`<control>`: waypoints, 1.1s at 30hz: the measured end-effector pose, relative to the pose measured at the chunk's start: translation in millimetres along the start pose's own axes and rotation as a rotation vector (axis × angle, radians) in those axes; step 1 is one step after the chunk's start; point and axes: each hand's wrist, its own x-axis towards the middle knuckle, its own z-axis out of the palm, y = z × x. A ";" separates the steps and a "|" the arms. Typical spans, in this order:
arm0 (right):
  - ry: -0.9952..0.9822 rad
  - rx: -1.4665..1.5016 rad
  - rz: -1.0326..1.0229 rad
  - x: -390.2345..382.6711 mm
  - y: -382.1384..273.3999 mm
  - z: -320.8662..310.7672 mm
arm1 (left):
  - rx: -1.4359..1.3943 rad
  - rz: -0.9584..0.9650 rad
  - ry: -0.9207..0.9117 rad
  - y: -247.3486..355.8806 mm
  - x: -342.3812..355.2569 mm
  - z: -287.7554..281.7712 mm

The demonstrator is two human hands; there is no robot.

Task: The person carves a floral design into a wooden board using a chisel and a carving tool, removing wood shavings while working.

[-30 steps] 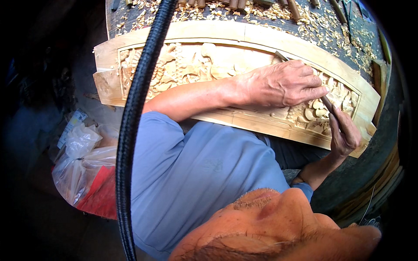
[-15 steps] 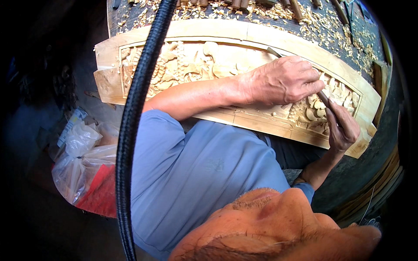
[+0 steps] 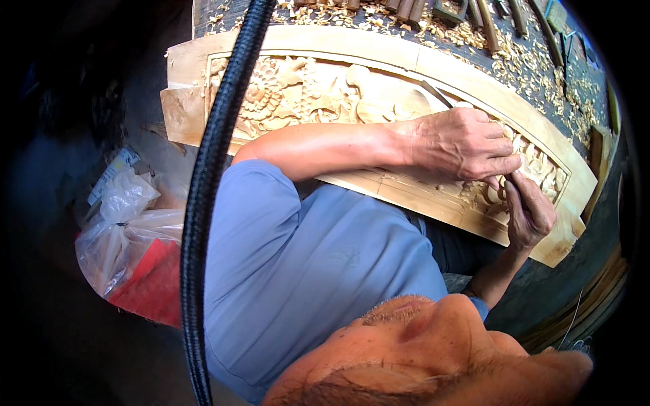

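A long pale wooden panel (image 3: 338,39) with carved relief of flowers and leaves lies across the bench in front of me. Over its right part, my left hand (image 3: 467,147) is closed round a slim carving chisel (image 3: 437,94), one dark end of which sticks out beyond the knuckles. My right hand (image 3: 531,211) pinches the chisel lower down, close to the carved leaves at the panel's right end. The fingers of both hands nearly meet. The chisel's working tip and the carving under it are hidden by the hands.
Wood shavings (image 3: 525,71) litter the dark bench beyond the panel, where several wooden-handled tools (image 3: 486,27) lie. A tied clear plastic bag (image 3: 122,223) sits by a red object (image 3: 152,287) at left. A black braided cable (image 3: 215,135) crosses the view.
My left hand has moved closer to my right hand, so the stretch of chisel that showed between them is now mostly covered. The whole view has shifted slightly, showing more of the bench tools.
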 end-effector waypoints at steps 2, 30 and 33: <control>0.012 -0.008 -0.002 -0.5 -0.4 1.8 | -0.004 -0.013 -0.002 -0.6 -0.2 2.8; 0.098 -0.205 -0.225 3.5 -17.8 32.0 | 0.003 -0.095 -0.015 -2.3 -5.9 -2.2; 0.093 -0.194 -0.227 4.7 -19.1 33.3 | 0.052 -0.113 -0.015 -1.4 -6.1 -2.3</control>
